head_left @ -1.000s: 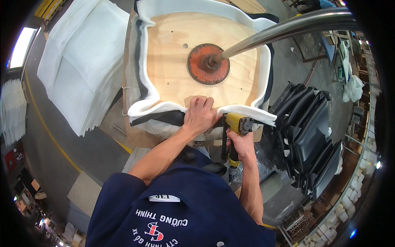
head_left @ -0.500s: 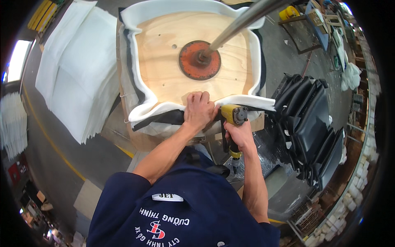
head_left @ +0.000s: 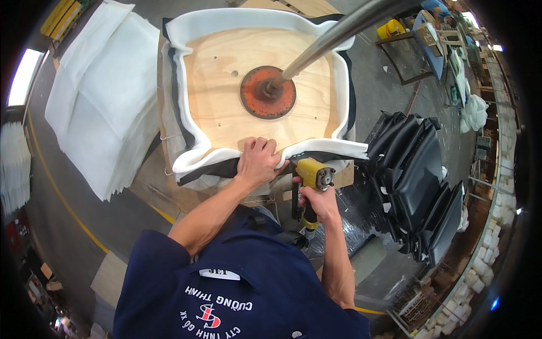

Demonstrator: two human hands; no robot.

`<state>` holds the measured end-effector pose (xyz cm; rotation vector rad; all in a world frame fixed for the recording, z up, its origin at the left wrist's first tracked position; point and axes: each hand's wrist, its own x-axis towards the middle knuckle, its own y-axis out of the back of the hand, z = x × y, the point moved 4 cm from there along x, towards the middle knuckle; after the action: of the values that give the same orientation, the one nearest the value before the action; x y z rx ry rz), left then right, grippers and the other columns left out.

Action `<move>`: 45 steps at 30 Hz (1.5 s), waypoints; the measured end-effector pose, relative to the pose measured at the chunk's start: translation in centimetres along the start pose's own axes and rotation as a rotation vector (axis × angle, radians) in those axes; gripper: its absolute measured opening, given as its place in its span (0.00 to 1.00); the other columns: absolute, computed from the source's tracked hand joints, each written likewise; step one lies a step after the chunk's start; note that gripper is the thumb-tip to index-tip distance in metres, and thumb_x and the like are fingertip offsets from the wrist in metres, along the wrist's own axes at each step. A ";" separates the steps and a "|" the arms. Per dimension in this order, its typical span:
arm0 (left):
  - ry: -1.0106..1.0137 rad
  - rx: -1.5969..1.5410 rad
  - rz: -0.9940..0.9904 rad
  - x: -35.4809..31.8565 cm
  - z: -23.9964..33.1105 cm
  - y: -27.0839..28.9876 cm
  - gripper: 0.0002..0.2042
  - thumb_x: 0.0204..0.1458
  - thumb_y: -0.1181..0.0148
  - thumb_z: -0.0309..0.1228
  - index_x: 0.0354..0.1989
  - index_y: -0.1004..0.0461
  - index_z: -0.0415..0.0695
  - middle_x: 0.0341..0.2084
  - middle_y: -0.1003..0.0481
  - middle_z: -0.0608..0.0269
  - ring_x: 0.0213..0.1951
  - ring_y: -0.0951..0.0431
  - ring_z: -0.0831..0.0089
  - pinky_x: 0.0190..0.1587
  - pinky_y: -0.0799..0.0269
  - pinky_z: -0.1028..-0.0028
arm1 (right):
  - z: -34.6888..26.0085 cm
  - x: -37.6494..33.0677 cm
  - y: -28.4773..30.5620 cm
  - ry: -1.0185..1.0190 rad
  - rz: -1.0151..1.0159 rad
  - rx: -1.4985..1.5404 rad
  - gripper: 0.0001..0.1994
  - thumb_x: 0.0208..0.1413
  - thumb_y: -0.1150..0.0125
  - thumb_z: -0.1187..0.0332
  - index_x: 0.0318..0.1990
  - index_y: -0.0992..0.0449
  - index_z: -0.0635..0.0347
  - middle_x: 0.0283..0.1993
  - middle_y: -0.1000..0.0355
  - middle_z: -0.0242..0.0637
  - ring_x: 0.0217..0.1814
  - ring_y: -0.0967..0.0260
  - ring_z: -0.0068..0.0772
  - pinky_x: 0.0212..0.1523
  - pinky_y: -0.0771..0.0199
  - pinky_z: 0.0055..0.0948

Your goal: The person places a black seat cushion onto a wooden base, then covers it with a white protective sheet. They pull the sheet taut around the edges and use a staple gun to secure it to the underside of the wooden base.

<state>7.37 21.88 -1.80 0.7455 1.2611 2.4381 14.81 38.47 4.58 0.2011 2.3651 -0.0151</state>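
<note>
In front of me lies a plywood seat panel, ringed by white foam padding that curls up over its edges. Black cover material shows under the foam along the near side. My left hand is closed over this near edge, its fingers bent onto the plywood and the thumb toward the staple gun. My right hand grips a yellow and black air staple gun by its handle. The gun's nose is close to the near edge, right of my left hand; contact cannot be made out.
A red round plate on a metal rod presses on the panel's middle. White sheets are stacked at left, black covers at right. A yellow bucket stands far right, near a person in blue.
My left hand has slid slightly left along the near edge. The staple gun has drawn back a little toward me, and more black material shows beside it. The whole view has shifted slightly.
</note>
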 end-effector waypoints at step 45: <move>0.085 0.006 0.020 0.1 0.3 -0.2 0.15 0.49 0.32 0.44 0.23 0.20 0.45 0.32 0.29 0.62 0.42 0.30 0.62 0.49 0.40 0.59 | 0.3 0.4 0.1 0.004 -0.031 0.003 0.41 0.48 0.44 0.86 0.73 0.41 0.55 0.47 0.22 0.42 0.24 0.30 0.24 0.25 0.25 0.24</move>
<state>7.45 22.24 -1.83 0.6656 1.2977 2.5077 14.69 38.58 4.11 0.1662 2.3720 -0.0327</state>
